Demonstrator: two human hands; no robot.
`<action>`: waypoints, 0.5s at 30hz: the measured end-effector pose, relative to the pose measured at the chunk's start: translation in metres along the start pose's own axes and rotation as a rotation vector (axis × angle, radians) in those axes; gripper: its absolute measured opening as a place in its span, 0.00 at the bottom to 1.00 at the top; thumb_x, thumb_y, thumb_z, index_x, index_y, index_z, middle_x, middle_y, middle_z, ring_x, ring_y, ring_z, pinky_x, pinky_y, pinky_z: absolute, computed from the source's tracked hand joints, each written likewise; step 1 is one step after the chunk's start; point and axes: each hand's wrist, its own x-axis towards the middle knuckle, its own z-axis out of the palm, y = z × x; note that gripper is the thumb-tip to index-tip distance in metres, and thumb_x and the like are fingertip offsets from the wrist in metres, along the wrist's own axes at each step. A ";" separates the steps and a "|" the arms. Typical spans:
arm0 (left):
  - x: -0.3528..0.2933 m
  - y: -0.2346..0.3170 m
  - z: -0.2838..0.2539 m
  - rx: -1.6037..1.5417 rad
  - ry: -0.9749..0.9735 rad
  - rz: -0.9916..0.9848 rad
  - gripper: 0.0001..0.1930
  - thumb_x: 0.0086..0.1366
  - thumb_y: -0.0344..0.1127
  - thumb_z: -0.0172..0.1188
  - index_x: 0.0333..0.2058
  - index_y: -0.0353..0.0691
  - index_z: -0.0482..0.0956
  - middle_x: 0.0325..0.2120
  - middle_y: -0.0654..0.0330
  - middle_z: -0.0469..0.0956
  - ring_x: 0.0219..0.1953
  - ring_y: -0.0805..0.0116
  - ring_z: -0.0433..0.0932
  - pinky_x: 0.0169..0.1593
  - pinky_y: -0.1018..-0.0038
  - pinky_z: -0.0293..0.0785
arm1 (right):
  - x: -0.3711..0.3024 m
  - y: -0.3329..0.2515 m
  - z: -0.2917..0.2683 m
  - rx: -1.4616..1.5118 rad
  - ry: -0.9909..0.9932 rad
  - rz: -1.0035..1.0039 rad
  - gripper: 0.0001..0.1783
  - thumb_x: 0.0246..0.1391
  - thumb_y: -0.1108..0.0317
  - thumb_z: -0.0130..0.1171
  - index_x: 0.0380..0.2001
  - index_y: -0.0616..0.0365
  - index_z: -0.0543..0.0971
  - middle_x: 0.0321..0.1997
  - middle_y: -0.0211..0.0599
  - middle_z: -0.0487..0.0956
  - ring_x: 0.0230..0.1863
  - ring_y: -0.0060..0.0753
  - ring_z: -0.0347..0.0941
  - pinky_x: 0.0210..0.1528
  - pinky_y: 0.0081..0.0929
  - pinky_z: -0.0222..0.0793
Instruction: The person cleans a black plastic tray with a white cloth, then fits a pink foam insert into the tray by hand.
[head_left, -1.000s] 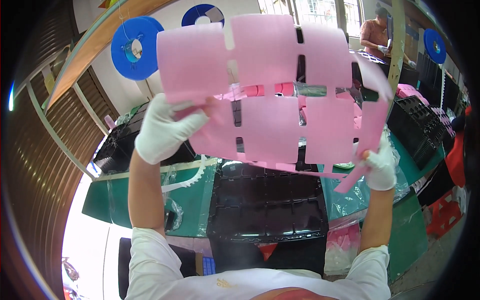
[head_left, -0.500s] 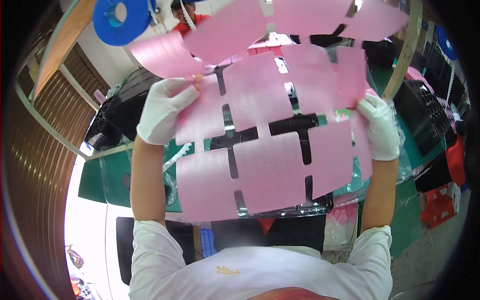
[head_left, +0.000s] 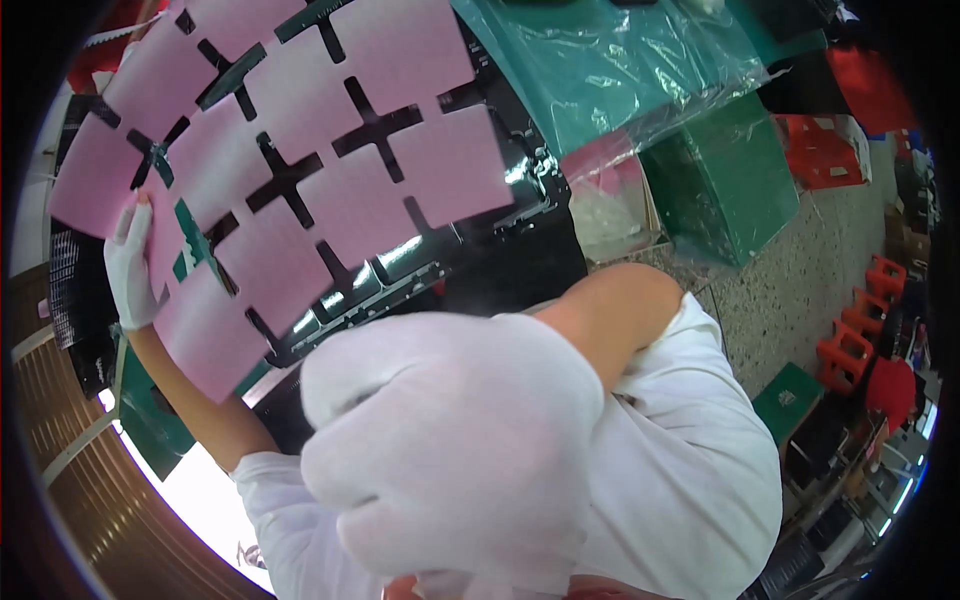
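A large pink foam sheet [head_left: 350,190] with cross-shaped cutouts spreads over a shiny black panel [head_left: 520,250], whose dark surface shows through the slots. My left hand [head_left: 130,265], in a white glove with bare fingertips, grips the sheet's left edge. Close to the camera, my gloved right hand [head_left: 450,410] fills the lower middle of the view. Its fingers are curled in and it is off the sheet. Whether anything is in it is hidden.
Clear plastic film [head_left: 640,70] covers the green surface right of the panel. Below that stand a green box [head_left: 725,180] and a clear bag [head_left: 605,205]. Red stools [head_left: 850,345] are on the floor at right. Ribbed black parts [head_left: 80,300] lie at far left.
The foam sheet was held up in both hands and is now lower, over the black panel. My right hand has let go and come up near the camera. The view has turned right.
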 end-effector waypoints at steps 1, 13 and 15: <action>0.005 -0.006 0.016 -0.012 -0.016 0.006 0.27 0.60 0.26 0.62 0.60 0.31 0.73 0.54 0.36 0.76 0.52 0.46 0.79 0.52 0.63 0.74 | 0.001 -0.007 -0.001 0.005 0.013 0.016 0.26 0.39 0.42 0.64 0.34 0.51 0.82 0.27 0.41 0.81 0.21 0.53 0.73 0.24 0.47 0.66; -0.009 -0.001 0.084 -1.224 0.123 -0.988 0.16 0.71 0.34 0.61 0.53 0.33 0.81 0.42 0.64 0.82 0.40 0.81 0.79 0.44 0.83 0.75 | -0.004 -0.021 0.023 0.026 0.744 0.234 0.06 0.50 0.69 0.57 0.24 0.58 0.79 0.23 0.35 0.77 0.21 0.32 0.71 0.23 0.31 0.67; -0.001 0.021 0.084 -1.156 0.128 -0.961 0.16 0.70 0.33 0.61 0.53 0.31 0.81 0.43 0.64 0.82 0.44 0.80 0.78 0.49 0.82 0.73 | 0.005 -0.009 0.022 -0.038 0.878 0.200 0.04 0.49 0.72 0.57 0.25 0.59 0.80 0.25 0.34 0.79 0.21 0.29 0.72 0.23 0.30 0.67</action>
